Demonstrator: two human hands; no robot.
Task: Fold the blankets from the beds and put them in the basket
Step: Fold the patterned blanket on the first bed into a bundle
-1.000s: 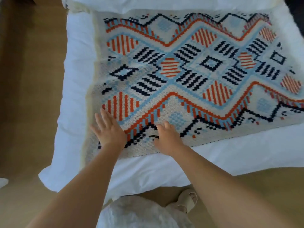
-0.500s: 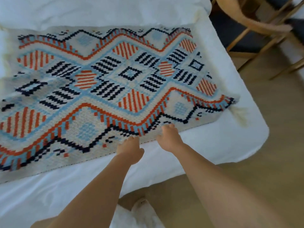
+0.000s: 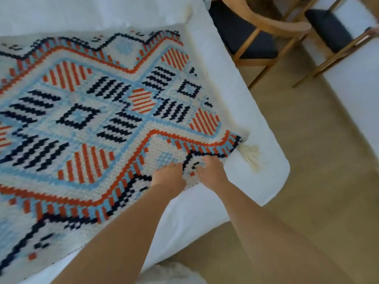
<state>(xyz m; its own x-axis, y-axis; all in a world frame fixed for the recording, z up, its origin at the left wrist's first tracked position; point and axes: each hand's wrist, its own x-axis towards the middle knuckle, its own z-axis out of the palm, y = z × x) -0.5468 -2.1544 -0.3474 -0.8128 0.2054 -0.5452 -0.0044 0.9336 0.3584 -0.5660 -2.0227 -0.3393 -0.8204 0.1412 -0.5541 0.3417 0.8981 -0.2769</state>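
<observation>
A woven blanket (image 3: 86,119) with orange, navy and light-blue diamond patterns lies spread flat on the white bed (image 3: 258,177). A cream tassel (image 3: 251,155) hangs off its near right corner. My left hand (image 3: 169,177) and my right hand (image 3: 211,171) rest side by side on the blanket's near edge, close to that corner. Their fingers are curled down into the fabric, which is slightly bunched there. No basket is in view.
Two wooden chairs with dark seats (image 3: 256,33) (image 3: 332,29) stand beyond the bed's right corner. Tan floor (image 3: 307,191) runs along the bed's right and near sides. A white surface (image 3: 352,83) lies at far right. White cloth (image 3: 170,273) shows at the bottom edge.
Both hands have travelled rightward along the blanket's near edge, from its left part to near the right corner. Their fingers went from spread flat to curled. The view swung right.
</observation>
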